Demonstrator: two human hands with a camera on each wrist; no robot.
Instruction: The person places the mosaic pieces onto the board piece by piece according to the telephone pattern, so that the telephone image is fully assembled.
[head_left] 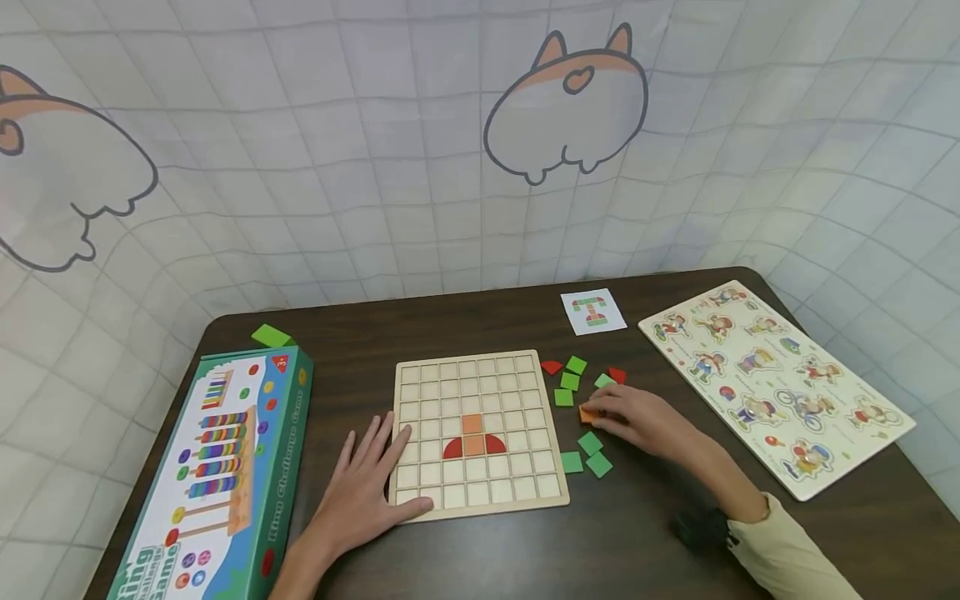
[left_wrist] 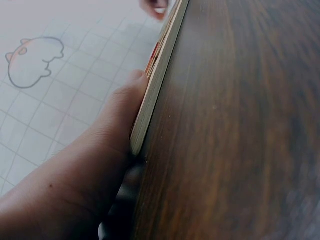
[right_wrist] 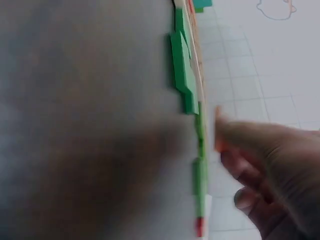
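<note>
A wooden grid board (head_left: 480,510) lies on the table, with two orange square tiles (head_left: 472,424) stacked in one column and a red quarter-round piece (head_left: 453,448) on either side of the lower one. My left hand (head_left: 363,483) rests with spread fingers on the board's left edge, thumb over the near corner. To the right of the board, my right hand (head_left: 637,419) pinches an orange tile (head_left: 587,414) between thumb and fingers. In the right wrist view this tile (right_wrist: 218,130) is blurred and held above the table.
Several green tiles (head_left: 590,442) and red pieces (head_left: 551,367) lie right of the board. Behind them is a pattern card (head_left: 615,321) showing a T shape. A picture puzzle board (head_left: 787,400) lies far right. A ring game box (head_left: 217,467) stands left, a green piece (head_left: 272,336) at its far end.
</note>
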